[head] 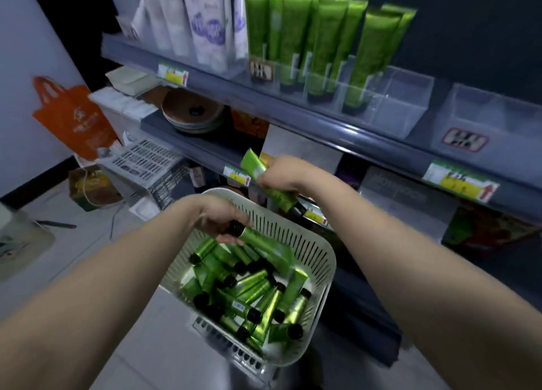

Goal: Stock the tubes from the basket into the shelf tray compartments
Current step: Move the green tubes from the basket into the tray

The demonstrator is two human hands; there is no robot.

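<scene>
Forearms stretch over the basket point(330, 260), and both hands are loaded: left hand point(218, 218) has its fingers point(230, 239) curled round a tube point(265, 243) at the cap end, just above the pile point(255, 293); right hand point(283, 172) clutches a second tube point(253, 165) over the far rim. Best move now, I'd say: lift both clear of the rim, turn them cap-down, and slot them into the empty tray compartment point(401, 105) right of the standing tubes point(319, 46). Mind the shelf edge point(352, 144) on the way up; open air lies between.

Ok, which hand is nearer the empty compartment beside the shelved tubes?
Right. Right hand, holding a tube, is below-left of the compartment; left hand is lower, over the basket.
</scene>
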